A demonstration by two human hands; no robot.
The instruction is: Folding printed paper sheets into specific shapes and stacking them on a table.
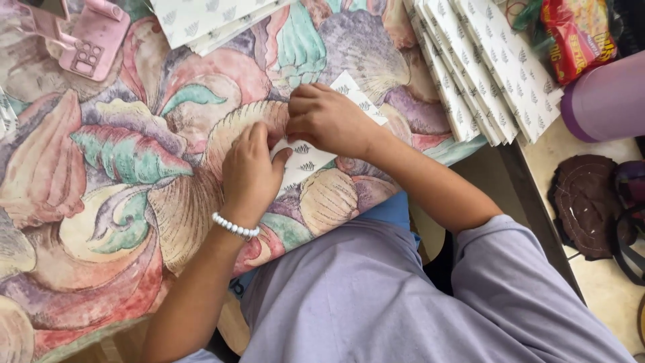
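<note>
A small white paper sheet (349,91) printed with dark leaf marks lies on a tablecloth (121,175) patterned with large shells. My left hand (250,168), with a white bead bracelet on its wrist, presses on the paper's near left part. Just beyond it, my right hand (326,119) pinches the paper with fingers curled, covering its middle. The two hands almost touch. Most of the sheet is hidden under them.
Stacks of the same leaf-printed paper lie fanned at the top right (490,64) and top middle (201,20). A pink device (94,37) sits top left. A red snack packet (578,37), a purple cylinder (605,101) and brown fabric (588,202) are at the right.
</note>
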